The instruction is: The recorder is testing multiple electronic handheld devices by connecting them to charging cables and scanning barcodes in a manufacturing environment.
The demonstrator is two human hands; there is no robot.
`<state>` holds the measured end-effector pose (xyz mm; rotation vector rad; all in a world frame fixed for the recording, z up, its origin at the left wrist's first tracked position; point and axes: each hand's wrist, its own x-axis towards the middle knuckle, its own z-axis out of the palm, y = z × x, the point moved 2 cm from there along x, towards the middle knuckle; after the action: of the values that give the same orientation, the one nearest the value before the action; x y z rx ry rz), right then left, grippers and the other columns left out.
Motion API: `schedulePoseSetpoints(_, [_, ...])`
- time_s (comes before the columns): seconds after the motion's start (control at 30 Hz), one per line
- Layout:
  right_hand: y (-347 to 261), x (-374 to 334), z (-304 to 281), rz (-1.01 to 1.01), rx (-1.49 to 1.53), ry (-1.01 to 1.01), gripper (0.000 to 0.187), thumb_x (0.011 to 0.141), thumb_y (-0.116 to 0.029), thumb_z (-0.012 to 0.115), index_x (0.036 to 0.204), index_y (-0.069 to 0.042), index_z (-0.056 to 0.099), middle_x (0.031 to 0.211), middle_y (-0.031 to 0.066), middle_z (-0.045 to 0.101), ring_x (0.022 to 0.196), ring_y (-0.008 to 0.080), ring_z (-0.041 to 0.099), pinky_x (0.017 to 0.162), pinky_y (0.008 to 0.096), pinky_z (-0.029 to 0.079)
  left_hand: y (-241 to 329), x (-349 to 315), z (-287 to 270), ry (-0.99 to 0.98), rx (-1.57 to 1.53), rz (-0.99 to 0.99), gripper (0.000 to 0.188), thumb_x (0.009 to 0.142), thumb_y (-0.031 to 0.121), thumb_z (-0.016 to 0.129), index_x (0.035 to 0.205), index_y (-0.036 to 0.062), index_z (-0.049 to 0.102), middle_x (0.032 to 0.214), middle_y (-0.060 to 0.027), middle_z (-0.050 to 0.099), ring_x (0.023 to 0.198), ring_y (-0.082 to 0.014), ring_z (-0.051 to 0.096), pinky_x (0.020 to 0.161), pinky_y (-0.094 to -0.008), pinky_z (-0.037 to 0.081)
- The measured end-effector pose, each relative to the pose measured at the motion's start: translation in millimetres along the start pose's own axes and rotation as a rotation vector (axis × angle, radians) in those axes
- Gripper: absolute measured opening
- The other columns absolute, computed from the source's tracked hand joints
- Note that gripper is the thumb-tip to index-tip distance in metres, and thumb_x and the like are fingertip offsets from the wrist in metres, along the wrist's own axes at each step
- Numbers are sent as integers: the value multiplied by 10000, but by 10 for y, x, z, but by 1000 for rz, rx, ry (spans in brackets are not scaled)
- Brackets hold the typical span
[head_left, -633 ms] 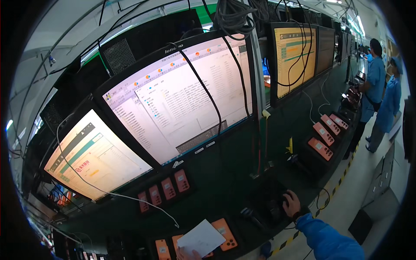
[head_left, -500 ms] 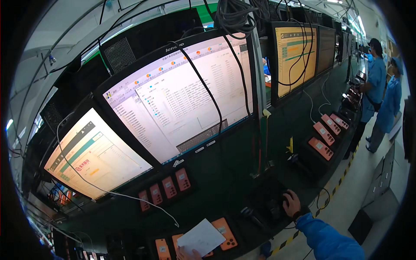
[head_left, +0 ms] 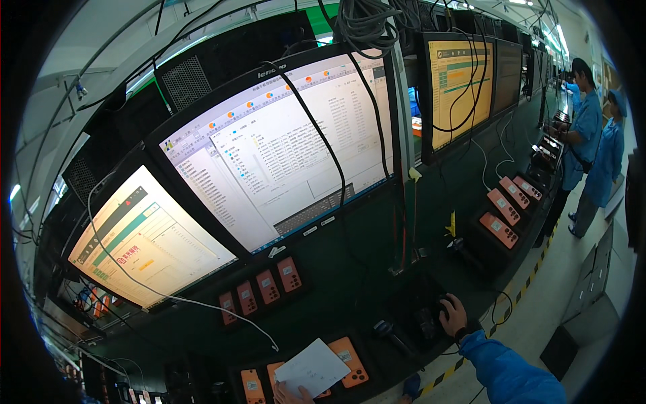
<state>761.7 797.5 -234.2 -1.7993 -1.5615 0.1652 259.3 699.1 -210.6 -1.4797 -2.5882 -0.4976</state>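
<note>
My left hand (head_left: 291, 392), at the lower edge, grips a white sheet of paper (head_left: 313, 370) by its near side. The sheet lies over part of a row of orange phones (head_left: 350, 363), covering the middle of it. My right hand (head_left: 453, 314), in a blue sleeve, rests with curled fingers over a dark computer mouse (head_left: 442, 305) at the right of the bench. Left of the mouse lies a black handheld scanner (head_left: 393, 334).
A lit monitor (head_left: 282, 148) and a smaller screen (head_left: 148, 242) stand behind the bench. Several reddish phones (head_left: 268, 287) lie below them. A white cable (head_left: 195, 303) crosses the bench. Other phones (head_left: 498, 230) lie at the right. Two people (head_left: 585, 135) stand in the aisle.
The reddish phones below the monitor sit slightly farther back and right. On the smaller screen a red mark and a yellow patch have appeared. Both my hands stay in place.
</note>
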Motion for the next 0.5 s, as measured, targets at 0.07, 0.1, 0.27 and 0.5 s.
schedulePoseSetpoints(0.07, [-12,3,-4,-5,-5,4,367,754,-107,608,1118,-88,564,1280,173,470,1171,368,460,987,445,397,-35,-5,43,9,25,26,618,807,399,588,1328,114,416,1386,-106,412,1259,-318,375,1052,-453,257])
schedulePoseSetpoints(0.1, [-16,3,-9,-11,-9,9,359,750,-102,601,1106,-79,563,1273,173,472,1169,370,463,985,442,401,-28,-6,35,13,10,21,621,808,399,587,1331,113,413,1388,-108,409,1260,-319,375,1052,-453,256])
schedulePoseSetpoints(0.27, [-7,-1,-13,-9,-12,4,368,748,-102,603,1113,-81,563,1275,174,470,1171,368,462,984,441,402,63,3,-59,-21,-51,-23,627,811,396,583,1340,110,403,1388,-114,407,1259,-323,374,1052,-458,257])
schedulePoseSetpoints(0.5, [-26,0,-35,-21,21,30,397,736,-116,641,1124,-93,563,1270,180,474,1163,377,461,973,449,404,56,8,23,72,-23,0,641,822,402,569,1352,92,388,1364,-130,427,1234,-336,395,1036,-481,270])
